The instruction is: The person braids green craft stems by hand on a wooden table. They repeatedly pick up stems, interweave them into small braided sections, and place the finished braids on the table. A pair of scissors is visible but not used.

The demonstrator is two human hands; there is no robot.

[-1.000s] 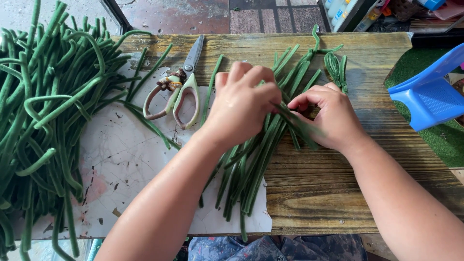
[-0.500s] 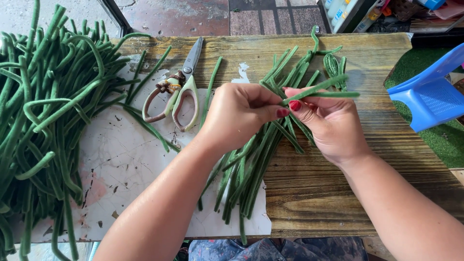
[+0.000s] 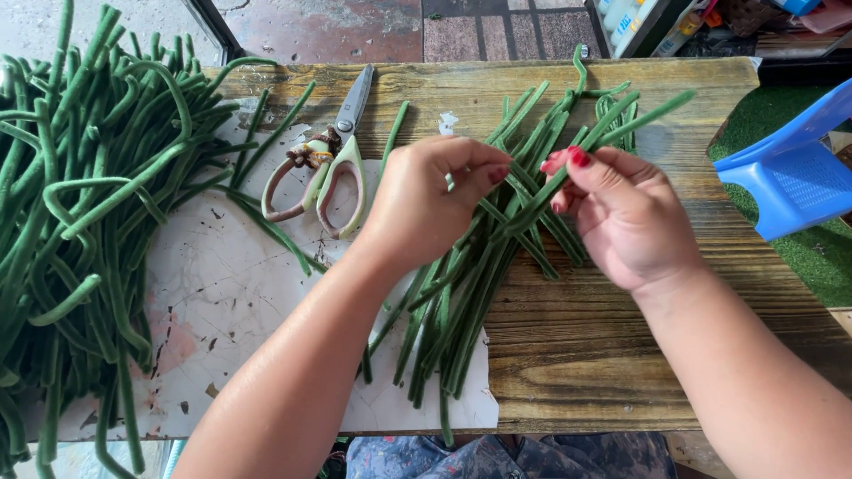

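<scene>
Pinching one fuzzy green stem (image 3: 581, 146) (thin, wiry) — right hand (image 3: 626, 217).

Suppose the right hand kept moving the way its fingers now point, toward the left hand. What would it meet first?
Probably the left hand: the right hand points its fingers straight at it, with only the pinched green stem between them. Depth is uncertain.

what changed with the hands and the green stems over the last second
Both hands lifted off the stem pile. The right hand picked out one stem and raised it, pinched at its near end; the left hand rose beside it. Scissors and big heap stayed put.
</scene>
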